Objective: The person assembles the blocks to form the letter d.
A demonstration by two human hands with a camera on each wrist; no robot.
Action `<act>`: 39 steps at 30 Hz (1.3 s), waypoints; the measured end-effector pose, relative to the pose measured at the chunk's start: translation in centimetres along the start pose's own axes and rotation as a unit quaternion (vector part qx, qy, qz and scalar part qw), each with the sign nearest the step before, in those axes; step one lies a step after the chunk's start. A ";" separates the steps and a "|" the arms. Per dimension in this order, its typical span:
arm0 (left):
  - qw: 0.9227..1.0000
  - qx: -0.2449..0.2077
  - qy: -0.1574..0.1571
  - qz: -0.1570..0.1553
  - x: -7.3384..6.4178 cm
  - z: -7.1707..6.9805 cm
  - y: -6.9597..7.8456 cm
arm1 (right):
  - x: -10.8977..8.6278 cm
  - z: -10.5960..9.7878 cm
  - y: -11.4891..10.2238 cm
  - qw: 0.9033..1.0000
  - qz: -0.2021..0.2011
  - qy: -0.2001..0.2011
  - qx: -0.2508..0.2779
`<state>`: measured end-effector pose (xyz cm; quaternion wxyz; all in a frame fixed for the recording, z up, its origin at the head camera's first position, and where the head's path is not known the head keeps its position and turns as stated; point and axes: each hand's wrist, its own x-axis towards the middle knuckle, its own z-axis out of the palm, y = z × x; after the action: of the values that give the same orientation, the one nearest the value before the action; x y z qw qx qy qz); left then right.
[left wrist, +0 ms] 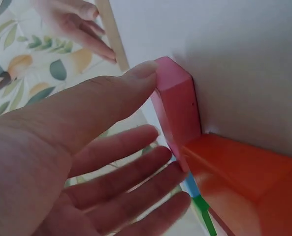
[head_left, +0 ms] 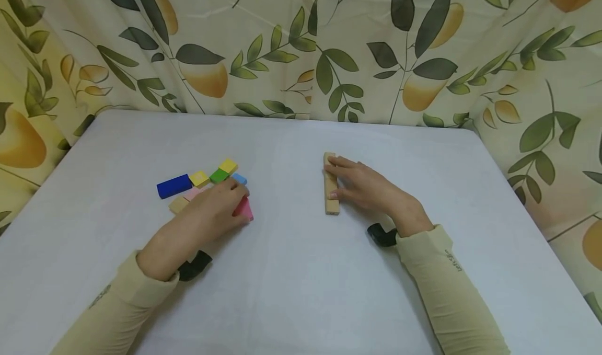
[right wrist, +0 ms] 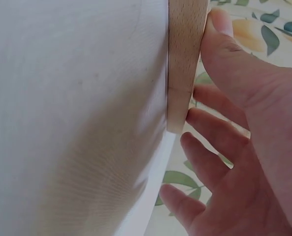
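Note:
At the left of the table, my left hand (head_left: pixel 209 203) holds a pink block (head_left: pixel 243 208) between thumb and fingers. In the left wrist view, the thumb presses one end of the pink block (left wrist: pixel 178 98), and the fingers lie along its far side. An orange block (left wrist: pixel 254 182) adjoins it there, hidden under the hand in the head view. To the right, my right hand (head_left: pixel 369 185) rests on a long plain wooden strip (head_left: pixel 331 203), its thumb and extended fingertips touching it. A seam crosses the wooden strip (right wrist: pixel 185 59) in the right wrist view.
Beside the left hand lie a dark blue block (head_left: pixel 174 186), yellow blocks (head_left: pixel 228 165), a green block (head_left: pixel 219 175), a light blue block (head_left: pixel 240 179) and a plain wooden block (head_left: pixel 178 205). The white table (head_left: pixel 291 292) ends at a leaf-patterned curtain (head_left: pixel 282 83).

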<state>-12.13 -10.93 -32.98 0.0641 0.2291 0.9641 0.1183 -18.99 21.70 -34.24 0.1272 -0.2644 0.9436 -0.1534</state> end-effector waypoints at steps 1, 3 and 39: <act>1.000 0.001 -0.002 0.008 0.1 0.0 0.1 | 0.0 0.0 0.0 1.000 -0.002 0.002 -0.003; 1.000 0.006 -0.006 0.021 0.1 0.0 0.2 | 0.0 0.0 0.1 1.000 -0.005 0.007 -0.009; 0.992 0.043 -0.071 0.091 2.8 -0.4 3.5 | -0.4 -0.2 0.8 1.000 0.001 0.001 0.009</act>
<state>-13.21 -6.65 -31.87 0.1115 0.3260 0.9365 0.0654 -19.11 22.56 -34.24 0.1289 -0.2626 0.9425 -0.1619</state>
